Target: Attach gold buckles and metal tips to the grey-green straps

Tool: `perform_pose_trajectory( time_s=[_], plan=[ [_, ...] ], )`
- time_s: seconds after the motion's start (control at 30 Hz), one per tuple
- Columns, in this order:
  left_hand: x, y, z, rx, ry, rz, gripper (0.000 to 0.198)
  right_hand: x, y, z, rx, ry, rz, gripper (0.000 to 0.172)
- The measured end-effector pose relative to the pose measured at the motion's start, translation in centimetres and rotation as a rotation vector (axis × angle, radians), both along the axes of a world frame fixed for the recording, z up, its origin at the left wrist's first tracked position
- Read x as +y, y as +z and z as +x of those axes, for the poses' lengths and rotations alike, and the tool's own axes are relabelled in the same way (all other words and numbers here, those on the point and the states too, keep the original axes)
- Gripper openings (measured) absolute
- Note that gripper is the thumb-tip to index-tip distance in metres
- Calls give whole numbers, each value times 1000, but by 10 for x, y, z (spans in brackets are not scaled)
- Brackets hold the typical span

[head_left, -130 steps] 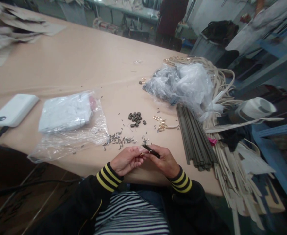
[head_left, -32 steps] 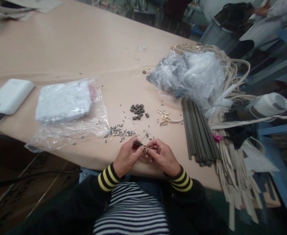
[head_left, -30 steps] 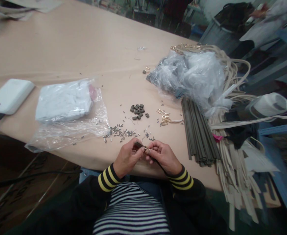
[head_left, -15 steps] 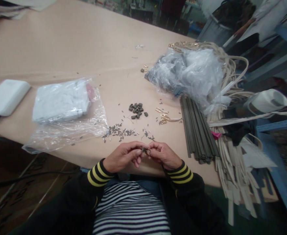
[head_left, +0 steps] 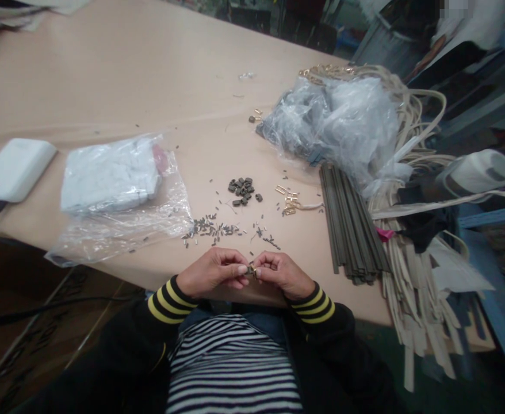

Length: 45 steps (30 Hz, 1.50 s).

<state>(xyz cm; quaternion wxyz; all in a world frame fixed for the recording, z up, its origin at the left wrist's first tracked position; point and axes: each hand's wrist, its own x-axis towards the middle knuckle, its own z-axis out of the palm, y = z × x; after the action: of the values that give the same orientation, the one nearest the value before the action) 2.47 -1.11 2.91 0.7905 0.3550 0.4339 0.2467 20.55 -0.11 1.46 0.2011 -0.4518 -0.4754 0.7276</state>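
Fingers [head_left: 240,268] of both hands pinched a small brass-coloured fitting [head_left: 251,270] at the lower centre of the frame, just above the near edge of the worktop [head_left: 149,86]. You held it close in, which suited so small a part. A firm, level pinch from each side would, I judge, have stopped it twisting or dropping. Your left hand [head_left: 211,271] curled knuckles-up and your right hand [head_left: 280,273] mirrored it, wrists low over the edge. Loose grey bits [head_left: 211,229] lay scattered just beyond, and grey strips [head_left: 347,224] lay to the right.
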Motion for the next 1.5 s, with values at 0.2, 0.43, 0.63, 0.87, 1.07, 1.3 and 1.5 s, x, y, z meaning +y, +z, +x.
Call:
perform_pose_trajectory(
  time_s=[0.2,0.43,0.63,0.87,1.07,1.3,1.5],
  plan=[
    [-3,-4,6,87,49,185,14,0,-2,1,-16,5,35,19],
    [-8,-8,17,170,173,266,14,1,2,1,-96,54,183,16],
    [-7,-7,24,225,277,253,16,2,13,0,-322,139,488,16],
    [-2,-13,18,-3,135,213,26,2,19,1,-283,205,524,16],
    [1,-16,13,-111,76,199,28,-1,20,-4,-190,120,413,16],
    [1,-12,14,-114,51,146,39,1,24,-7,-355,253,502,13],
    [2,-13,12,-175,90,138,34,5,31,-11,-506,212,487,10]
  ],
)
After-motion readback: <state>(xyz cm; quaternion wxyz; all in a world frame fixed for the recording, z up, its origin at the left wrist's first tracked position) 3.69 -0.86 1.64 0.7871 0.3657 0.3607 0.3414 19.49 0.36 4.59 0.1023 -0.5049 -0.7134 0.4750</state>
